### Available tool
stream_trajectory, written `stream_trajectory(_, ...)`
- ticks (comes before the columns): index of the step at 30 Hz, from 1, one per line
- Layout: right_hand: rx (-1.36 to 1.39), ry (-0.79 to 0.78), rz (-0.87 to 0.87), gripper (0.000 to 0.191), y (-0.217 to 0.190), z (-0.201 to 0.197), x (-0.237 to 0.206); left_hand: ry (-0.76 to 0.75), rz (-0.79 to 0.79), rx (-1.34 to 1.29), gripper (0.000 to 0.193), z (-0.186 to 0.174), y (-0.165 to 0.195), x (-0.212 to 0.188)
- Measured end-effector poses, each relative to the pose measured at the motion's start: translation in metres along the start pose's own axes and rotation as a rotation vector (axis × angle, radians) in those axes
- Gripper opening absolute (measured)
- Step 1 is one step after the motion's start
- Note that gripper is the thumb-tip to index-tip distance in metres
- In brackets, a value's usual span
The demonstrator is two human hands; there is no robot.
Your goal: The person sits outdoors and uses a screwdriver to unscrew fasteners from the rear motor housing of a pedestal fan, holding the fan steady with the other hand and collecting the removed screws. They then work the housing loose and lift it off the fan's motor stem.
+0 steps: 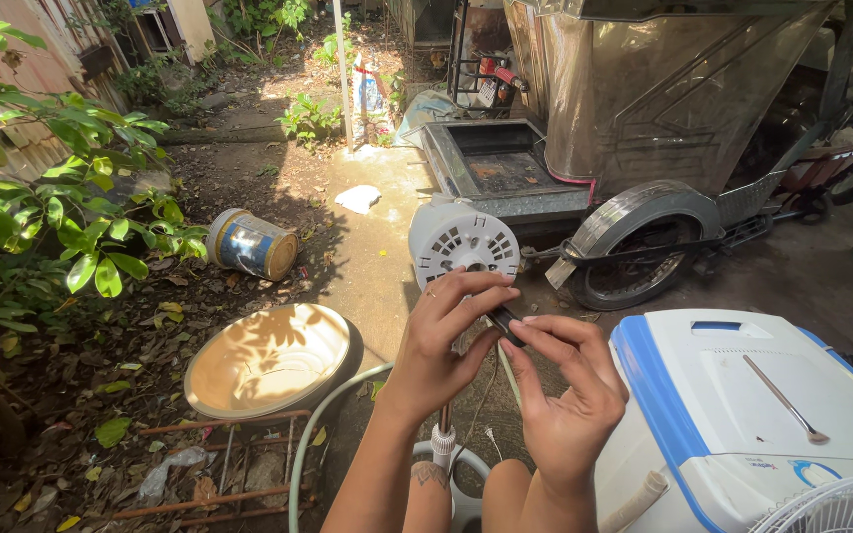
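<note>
Outdoor dirt yard; small black part (504, 322) sat pinched between both hands, just below white fan motor housing (463, 243). Left hand (443, 331) fingers and right hand (565, 390) fingers closed on it, long axis diagonal

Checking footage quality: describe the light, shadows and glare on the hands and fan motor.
Head view: hard sunlight, sharp focus; left hand and right hand brightly lit, pinching a small black part; white fan motor nearly washed out; cooler lid glares; leaf shadows dapple the basin.
</note>
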State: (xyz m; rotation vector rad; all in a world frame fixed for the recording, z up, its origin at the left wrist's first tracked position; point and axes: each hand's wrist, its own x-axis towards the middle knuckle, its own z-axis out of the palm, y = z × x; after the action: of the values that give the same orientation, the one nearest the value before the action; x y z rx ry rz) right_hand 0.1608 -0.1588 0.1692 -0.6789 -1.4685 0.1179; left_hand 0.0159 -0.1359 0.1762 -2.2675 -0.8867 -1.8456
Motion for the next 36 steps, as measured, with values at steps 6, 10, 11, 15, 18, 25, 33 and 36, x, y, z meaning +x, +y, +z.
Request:
stream_trajectory(6,0.068,-0.078,0.006,0.029,0.0,0.001,-0.005,0.053,0.019,0.078,0.041,0.006,-0.006,-0.007)
stream_trajectory(10,0.217,-0.03,0.106,0.037,0.004,0.008,-0.011,0.129,-0.033,-0.003,0.032,0.01,-0.009,-0.015)
stream_trajectory(11,0.209,-0.011,0.11,0.04,0.006,0.01,-0.012,0.134,-0.028,-0.009,0.031,0.012,-0.009,-0.017)
stream_trajectory(15,0.052,0.008,0.04,0.038,0.018,0.015,-0.02,0.141,-0.015,0.008,0.028,0.021,-0.01,-0.019)
stream_trajectory(18,-0.031,0.034,0.015,0.032,0.029,0.014,-0.026,0.147,0.022,0.064,0.028,0.03,-0.007,-0.023)
stream_trajectory(25,0.078,0.141,0.077,0.031,0.047,-0.005,-0.045,0.158,0.164,0.068,0.028,0.05,0.011,-0.03)
stream_trajectory(33,-0.033,0.261,0.017,0.034,0.062,-0.011,-0.048,0.165,0.215,-0.027,0.029,0.076,0.007,-0.027)
stream_trajectory(36,-0.038,0.215,0.015,0.031,0.063,-0.006,-0.04,0.198,0.2,-0.022,0.029,0.079,-0.002,-0.024)
